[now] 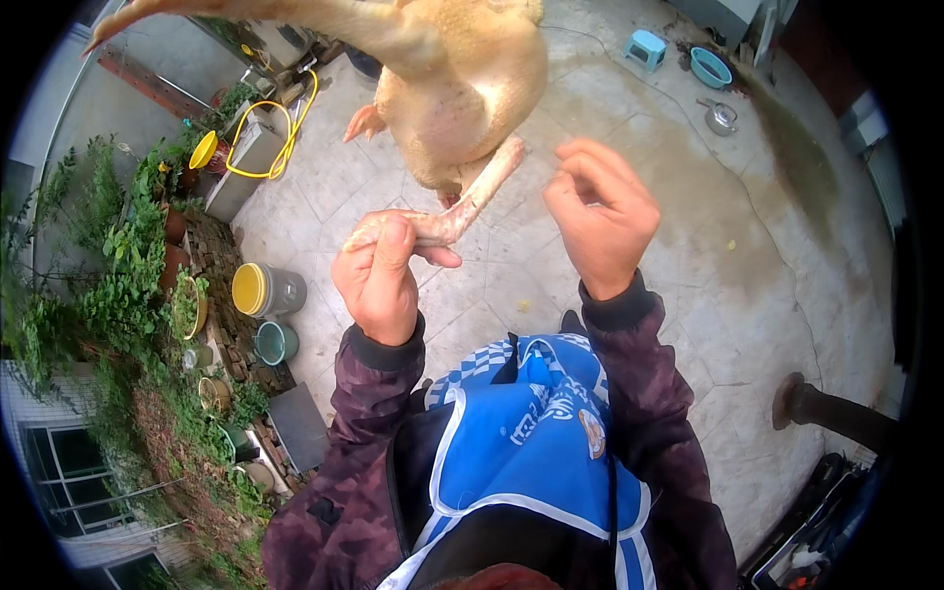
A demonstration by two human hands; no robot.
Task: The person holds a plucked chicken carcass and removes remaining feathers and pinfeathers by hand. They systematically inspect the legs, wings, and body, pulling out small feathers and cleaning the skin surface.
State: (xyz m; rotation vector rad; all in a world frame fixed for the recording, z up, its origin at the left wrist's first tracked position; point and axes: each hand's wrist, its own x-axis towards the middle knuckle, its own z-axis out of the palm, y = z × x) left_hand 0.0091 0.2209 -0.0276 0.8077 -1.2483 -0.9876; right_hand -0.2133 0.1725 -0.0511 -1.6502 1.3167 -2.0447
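A plucked poultry carcass (pixel 464 88), pale yellow with bumpy skin, hangs in front of me at the top of the view. One leg (pixel 295 18) stretches off to the upper left. My left hand (pixel 380 273) grips the outer part of a bare wing (pixel 464 210), the thumb on top, and the wing bends at its joint. A short way to the right, my right hand (pixel 605 203) is raised with its fingers curled in towards the thumb. Nothing shows between those fingers, and they are apart from the bird. The carcass's upper end is cut off by the frame.
A lidded bucket (pixel 284 289) and a green tub (pixel 276 344) stand at left by plants and bricks. A yellow hose (pixel 287 151) loops over a block. A blue stool (pixel 646 50), basin (pixel 710 68) and kettle (pixel 720 118) sit far right. A cable crosses the floor.
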